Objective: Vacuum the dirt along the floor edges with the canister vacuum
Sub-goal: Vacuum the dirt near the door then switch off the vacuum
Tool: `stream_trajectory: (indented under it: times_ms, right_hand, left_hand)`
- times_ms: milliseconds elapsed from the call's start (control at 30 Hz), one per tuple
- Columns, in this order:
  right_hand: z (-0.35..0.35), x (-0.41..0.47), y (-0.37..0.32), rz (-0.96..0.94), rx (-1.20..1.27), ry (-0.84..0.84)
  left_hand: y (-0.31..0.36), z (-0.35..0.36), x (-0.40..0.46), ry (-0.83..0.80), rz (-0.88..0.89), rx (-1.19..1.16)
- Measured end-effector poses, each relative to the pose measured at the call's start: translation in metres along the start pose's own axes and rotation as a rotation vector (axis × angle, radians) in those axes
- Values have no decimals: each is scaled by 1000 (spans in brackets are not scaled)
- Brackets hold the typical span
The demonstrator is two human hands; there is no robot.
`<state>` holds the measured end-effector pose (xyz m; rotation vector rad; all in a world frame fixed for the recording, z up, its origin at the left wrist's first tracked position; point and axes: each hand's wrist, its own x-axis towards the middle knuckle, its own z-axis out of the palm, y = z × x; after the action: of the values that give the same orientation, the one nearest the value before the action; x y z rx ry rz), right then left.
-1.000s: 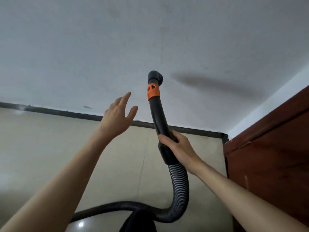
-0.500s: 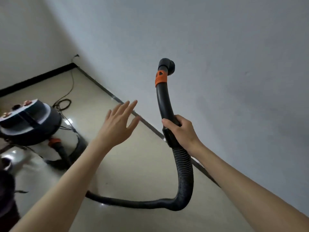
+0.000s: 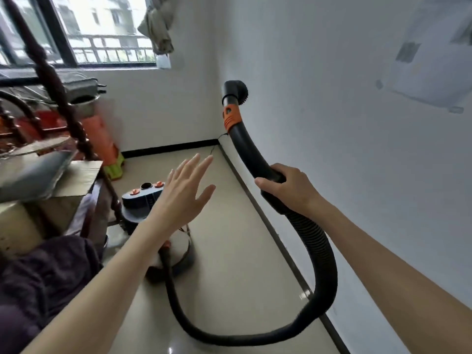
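Behind the left forearm, the canister vacuum (image 3: pixel 143 200) is largely hidden; only its dark lid with orange knobs is seen, standing on the beige floor (image 3: pixel 229 251) beside cluttered furniture. The ribbed hose (image 3: pixel 319 256) is looped from the canister's base up to the curved wand (image 3: pixel 245 146), which is gripped by the right hand (image 3: pixel 286 187), fingers wrapped round its lower end. The round nozzle (image 3: pixel 236 91) above the orange collar (image 3: pixel 231 116) is held high beside the white wall (image 3: pixel 332 98). The left hand (image 3: pixel 185 195) is held flat in the air, fingers straight, nothing grasped. Items on the furniture at left are blurred. Compared with half a second ago, a window (image 3: pixel 102 29) and the room's corner have been brought into view, and the canister is now seen nearer the frame's centre.
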<state>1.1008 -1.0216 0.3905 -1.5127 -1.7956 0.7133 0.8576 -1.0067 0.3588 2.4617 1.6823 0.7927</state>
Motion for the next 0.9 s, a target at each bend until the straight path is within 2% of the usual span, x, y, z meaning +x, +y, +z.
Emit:
stream_trajectory:
  times_ms: [133, 300, 433, 533, 633, 900]
  right_hand:
    - [11, 86, -6, -114, -31, -123]
    - [21, 181, -17, -198, -6, -301]
    - [38, 238, -32, -278, 3, -427]
    - [55, 280, -39, -327, -35, -459]
    - [70, 324, -49, -378, -80, -420]
    - [122, 442, -45, -466, -225, -35]
  left_hand:
    - [-33, -18, 62, 79, 17, 135]
    - [-65, -26, 132, 3, 85, 353]
    - [-89, -32, 172, 55, 213, 446]
    - [-114, -37, 201, 85, 277, 466]
    - [-147, -35, 227, 109, 236, 471]
    - [-266, -21, 288, 209, -133, 254]
